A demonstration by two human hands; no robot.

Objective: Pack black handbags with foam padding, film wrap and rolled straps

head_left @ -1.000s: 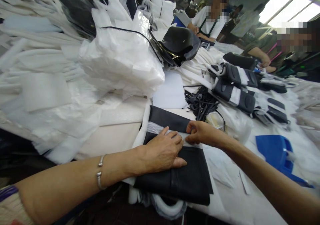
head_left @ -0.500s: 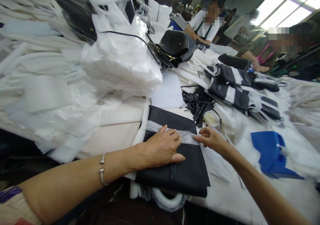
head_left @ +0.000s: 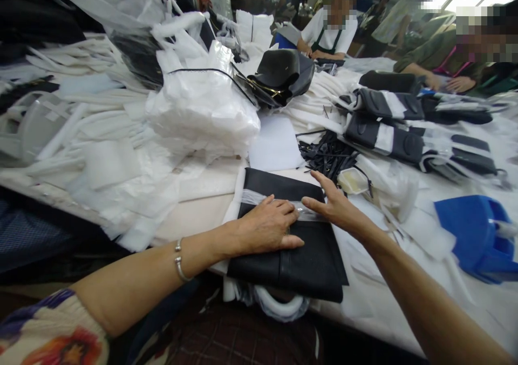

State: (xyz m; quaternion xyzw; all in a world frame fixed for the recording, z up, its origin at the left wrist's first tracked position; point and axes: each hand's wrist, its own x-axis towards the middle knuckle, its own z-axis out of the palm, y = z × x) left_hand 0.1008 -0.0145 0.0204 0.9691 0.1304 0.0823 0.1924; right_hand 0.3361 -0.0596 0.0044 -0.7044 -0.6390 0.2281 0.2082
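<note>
A black leather bag lies flat at the table's front edge, with a band of clear plastic wrap across it. A white wrapped handle sticks out below its near side. My left hand rests on the bag and the band, palm down, fingers stretched out. Over the band's right part is my right hand, thumb and forefinger apart with nothing visible between them. Whether its thumb tip touches the wrap I cannot tell.
Black straps lie in a heap behind the bag. A bag in white wrapping and a black bag stand further back. Wrapped black pieces and a blue dustpan-like object are at right. Two people work across the table.
My right hand has moved from the bag's right edge inward over the band, and its fingers have spread. My left hand stays on the bag. The camera view has shifted.
</note>
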